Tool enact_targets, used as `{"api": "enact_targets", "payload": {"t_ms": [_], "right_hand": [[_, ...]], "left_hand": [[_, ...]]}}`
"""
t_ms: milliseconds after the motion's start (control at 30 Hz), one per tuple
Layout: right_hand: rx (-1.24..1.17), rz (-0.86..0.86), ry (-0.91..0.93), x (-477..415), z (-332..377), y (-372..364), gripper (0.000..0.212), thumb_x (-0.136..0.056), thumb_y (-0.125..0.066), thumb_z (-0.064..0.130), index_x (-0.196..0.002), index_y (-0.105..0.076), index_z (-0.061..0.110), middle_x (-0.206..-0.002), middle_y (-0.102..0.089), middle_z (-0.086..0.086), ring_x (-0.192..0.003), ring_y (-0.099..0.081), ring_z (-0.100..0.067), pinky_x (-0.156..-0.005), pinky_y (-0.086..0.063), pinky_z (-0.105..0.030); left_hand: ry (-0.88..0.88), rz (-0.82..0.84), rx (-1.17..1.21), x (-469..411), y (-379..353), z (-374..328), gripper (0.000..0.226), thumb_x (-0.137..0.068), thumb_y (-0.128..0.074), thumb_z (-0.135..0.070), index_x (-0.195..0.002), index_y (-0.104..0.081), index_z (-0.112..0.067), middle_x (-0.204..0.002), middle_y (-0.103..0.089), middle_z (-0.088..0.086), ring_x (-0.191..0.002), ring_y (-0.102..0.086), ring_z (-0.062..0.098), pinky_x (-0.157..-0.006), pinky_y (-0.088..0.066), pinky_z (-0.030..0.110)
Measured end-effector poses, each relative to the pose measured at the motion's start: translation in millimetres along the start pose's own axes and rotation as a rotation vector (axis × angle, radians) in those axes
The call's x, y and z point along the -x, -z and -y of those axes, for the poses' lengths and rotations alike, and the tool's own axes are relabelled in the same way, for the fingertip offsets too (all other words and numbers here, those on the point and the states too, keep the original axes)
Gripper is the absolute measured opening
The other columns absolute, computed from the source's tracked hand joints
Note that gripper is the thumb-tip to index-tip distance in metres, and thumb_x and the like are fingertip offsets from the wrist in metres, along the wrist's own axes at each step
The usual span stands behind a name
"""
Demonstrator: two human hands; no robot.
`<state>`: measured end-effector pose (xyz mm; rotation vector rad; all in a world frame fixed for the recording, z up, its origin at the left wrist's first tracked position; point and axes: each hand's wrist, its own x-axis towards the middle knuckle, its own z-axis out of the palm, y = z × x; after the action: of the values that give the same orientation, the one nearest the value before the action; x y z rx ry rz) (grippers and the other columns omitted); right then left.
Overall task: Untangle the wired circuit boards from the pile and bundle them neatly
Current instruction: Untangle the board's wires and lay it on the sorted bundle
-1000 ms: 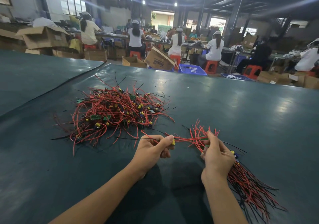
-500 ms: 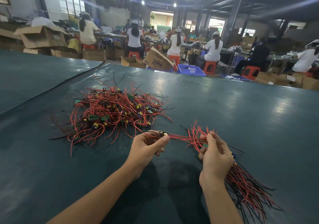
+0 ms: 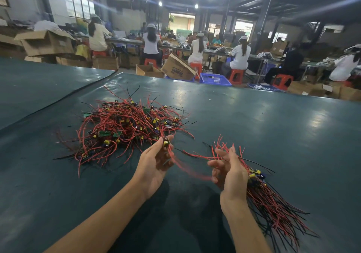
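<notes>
Just in front of the pile, the left hand [image 3: 154, 163] is lifted off the surface [image 3: 254, 126], palm turned inward. Its thumb and fingertips are closed in a pinch on one small circuit board [image 3: 166, 143] with a yellow part. From that board a red wire [image 3: 185, 167] sags in a blurred arc toward the right hand [image 3: 231, 172]. The right hand grips the bundle [image 3: 273, 204] of sorted boards, whose wires fan out down and to the right. Its thumb is raised and its front fingers [image 3: 214, 163] are only half curled, leaving a gap on the inner side.

The step in hand looks like freeing a single board and passing it across to join the sorted ones. The next move likely calls for drawing the wire fully clear, then laying the board alongside the others with its leads running the same way. The right hand would then close over it without loosening what it already has.

The pile [image 3: 127, 126] lies beyond the left hand. It is a large tangle of red and black leads, so most of the work appears to remain.
</notes>
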<state>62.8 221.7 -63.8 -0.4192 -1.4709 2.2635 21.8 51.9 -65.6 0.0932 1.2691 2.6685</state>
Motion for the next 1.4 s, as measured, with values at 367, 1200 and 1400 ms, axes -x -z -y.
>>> {"api": "enact_targets", "payload": {"t_ms": [367,1200,1400], "right_hand": [[0.215,0.236,-0.104,33.4,-13.7,-27.8,0.048,-0.082,-0.071,0.049,-0.083,-0.074,0.001,-0.096,-0.054,-0.047,-0.074,-0.052,-0.031,-0.072,-0.047,-0.046],[-0.042,0.204,-0.128,42.3,-4.7,-31.7,0.017,-0.068,-0.076,0.033,-0.076,-0.079,0.019,-0.069,-0.07,-0.005,-0.052,-0.059,-0.012,-0.046,-0.046,-0.023],[0.089,0.207,-0.056,44.7,-6.9,-33.6,0.019,-0.066,-0.075,0.038,-0.076,-0.079,0.023,-0.08,-0.076,-0.005,-0.071,-0.07,-0.017,-0.068,-0.055,-0.033]], "left_hand": [[0.078,0.246,-0.219,-0.3,-0.2,11.3,0.06,-0.07,-0.079,-0.049,-0.123,-0.063,-0.027,-0.077,-0.065,0.0,-0.077,-0.061,0.019,-0.07,-0.055,0.028],[-0.26,0.268,-0.546,17.7,-16.2,30.0,0.038,-0.086,-0.057,-0.049,-0.071,-0.07,-0.017,-0.062,-0.06,-0.003,-0.057,-0.055,0.011,-0.056,-0.047,0.021],[-0.358,0.096,-0.511,11.9,-14.6,22.3,0.052,-0.091,-0.051,-0.05,-0.049,-0.06,-0.021,-0.048,-0.054,-0.003,-0.044,-0.05,0.008,-0.051,-0.043,0.018]]}}
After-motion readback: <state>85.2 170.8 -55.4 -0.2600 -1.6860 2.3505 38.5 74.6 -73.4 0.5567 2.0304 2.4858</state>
